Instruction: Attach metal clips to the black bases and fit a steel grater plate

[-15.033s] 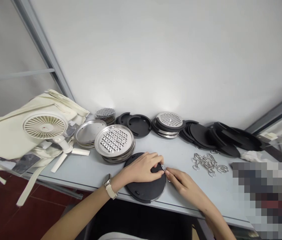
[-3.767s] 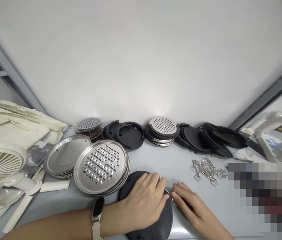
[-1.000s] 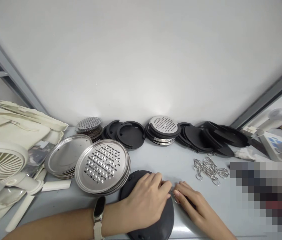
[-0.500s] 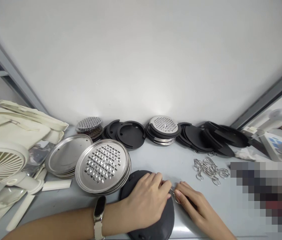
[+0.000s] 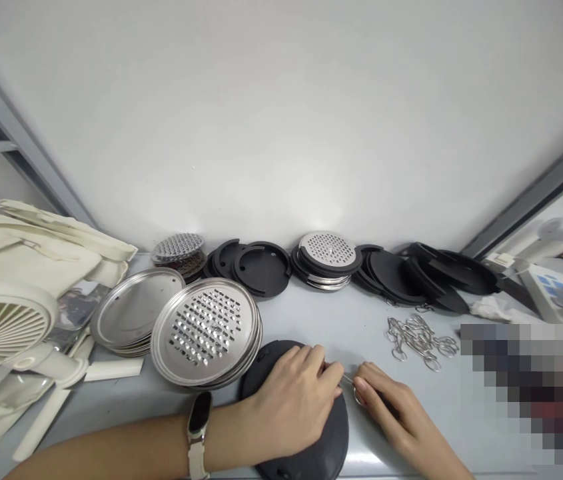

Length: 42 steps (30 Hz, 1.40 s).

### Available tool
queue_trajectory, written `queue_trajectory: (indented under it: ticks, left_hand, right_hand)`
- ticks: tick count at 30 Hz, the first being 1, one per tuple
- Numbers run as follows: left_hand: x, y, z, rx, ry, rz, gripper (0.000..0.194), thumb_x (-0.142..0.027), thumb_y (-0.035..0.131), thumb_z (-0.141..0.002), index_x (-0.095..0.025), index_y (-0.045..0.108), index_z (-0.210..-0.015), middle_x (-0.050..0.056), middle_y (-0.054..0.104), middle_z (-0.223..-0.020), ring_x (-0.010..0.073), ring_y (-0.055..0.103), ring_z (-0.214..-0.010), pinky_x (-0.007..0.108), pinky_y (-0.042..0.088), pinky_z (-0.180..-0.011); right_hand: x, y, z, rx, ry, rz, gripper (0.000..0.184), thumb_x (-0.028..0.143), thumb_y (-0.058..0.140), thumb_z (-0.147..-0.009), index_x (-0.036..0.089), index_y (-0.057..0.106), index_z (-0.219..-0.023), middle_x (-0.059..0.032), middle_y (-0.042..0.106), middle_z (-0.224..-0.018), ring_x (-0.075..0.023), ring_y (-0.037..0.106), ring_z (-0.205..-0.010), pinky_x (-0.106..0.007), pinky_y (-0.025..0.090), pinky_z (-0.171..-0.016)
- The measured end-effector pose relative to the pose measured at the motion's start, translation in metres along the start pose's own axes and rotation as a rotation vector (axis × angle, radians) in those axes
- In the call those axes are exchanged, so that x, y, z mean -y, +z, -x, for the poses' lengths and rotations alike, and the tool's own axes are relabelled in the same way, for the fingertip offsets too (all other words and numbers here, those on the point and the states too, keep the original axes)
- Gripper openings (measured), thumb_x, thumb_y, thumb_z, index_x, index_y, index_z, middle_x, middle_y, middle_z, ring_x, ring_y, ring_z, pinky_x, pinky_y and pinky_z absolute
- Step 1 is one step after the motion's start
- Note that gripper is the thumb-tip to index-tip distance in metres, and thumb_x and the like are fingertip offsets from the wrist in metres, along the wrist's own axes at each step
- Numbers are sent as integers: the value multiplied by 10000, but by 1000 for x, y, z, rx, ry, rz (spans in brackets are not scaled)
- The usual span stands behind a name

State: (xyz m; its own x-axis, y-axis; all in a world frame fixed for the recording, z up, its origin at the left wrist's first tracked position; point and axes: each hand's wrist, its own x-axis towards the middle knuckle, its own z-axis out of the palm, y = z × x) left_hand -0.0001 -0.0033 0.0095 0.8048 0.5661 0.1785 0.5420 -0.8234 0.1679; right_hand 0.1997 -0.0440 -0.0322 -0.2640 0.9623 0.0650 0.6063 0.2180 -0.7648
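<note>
A round black plate (image 5: 328,437) lies at the front of the table, partly under my left hand (image 5: 298,393). The curled fingers of that hand grip the plate's right edge, where their tips are hidden. A thin metal wire hook (image 5: 348,379) with a looped end runs between my two hands. My right hand (image 5: 386,407) is closed, pinching the loop between thumb and fingers just right of the plate. Whether the wire's far end touches the plate cannot be seen behind my left fingers.
Silver grater discs (image 5: 206,333) and plain metal discs (image 5: 136,307) are stacked on the left. Black rings (image 5: 264,270), a mixed stack (image 5: 328,250) and black plates (image 5: 396,277) line the wall. Loose wire hooks (image 5: 418,339) lie right. A white fan (image 5: 1,327) stands left.
My right hand has shifted slightly right with the wire loop, and more wire shows between the hands. My left hand and the black plate have barely moved.
</note>
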Motion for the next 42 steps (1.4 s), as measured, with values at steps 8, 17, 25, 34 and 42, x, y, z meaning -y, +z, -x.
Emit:
queue_trajectory:
  ticks: [8, 17, 25, 34, 42]
  left_hand:
    - [0, -3, 1, 3, -11, 5, 108, -246, 359, -949, -182, 446, -941, 47, 480, -891, 200, 486, -811, 335, 452, -749]
    - [-1, -1, 0, -6, -40, 23, 105, -248, 356, -949, -186, 438, -926, 44, 485, -893, 203, 480, -819, 345, 451, -755]
    - [-1, -2, 1, -33, -17, 9, 114, -237, 369, -953, -184, 462, -914, 43, 495, -884, 196, 504, -812, 335, 452, -744]
    - [-1, -6, 1, -2, -3, 2, 108, -228, 383, -949, -180, 473, -915, 45, 500, -891, 196, 507, -827, 331, 461, -751]
    - [0, -1, 0, -12, -15, 21, 119, -221, 370, -953, -180, 475, -916, 47, 497, -897, 191, 512, -820, 333, 456, -736]
  right_hand:
    - [0, 2, -2, 50, -7, 33, 323, 324, 294, -1006, 220, 400, -720, 0, 508, -716, -176, 499, -721, -322, 409, -751]
    - [2, 3, -3, 58, -35, 60, 331, 313, 294, -1004, 219, 423, -715, -14, 517, -725, -187, 503, -725, -353, 436, -748]
    - [1, 4, -3, 36, -35, 42, 307, 293, 327, -999, 215, 452, -729, -1, 516, -719, -177, 511, -720, -356, 432, -793]
    - [6, 2, -2, 74, -16, 75, 333, 325, 319, -998, 215, 389, -692, 1, 478, -687, -179, 478, -701, -341, 421, -713]
    - [8, 1, -1, 69, -55, 117, 280, 287, 380, -962, 216, 406, -692, -6, 499, -681, -189, 477, -691, -342, 420, -659]
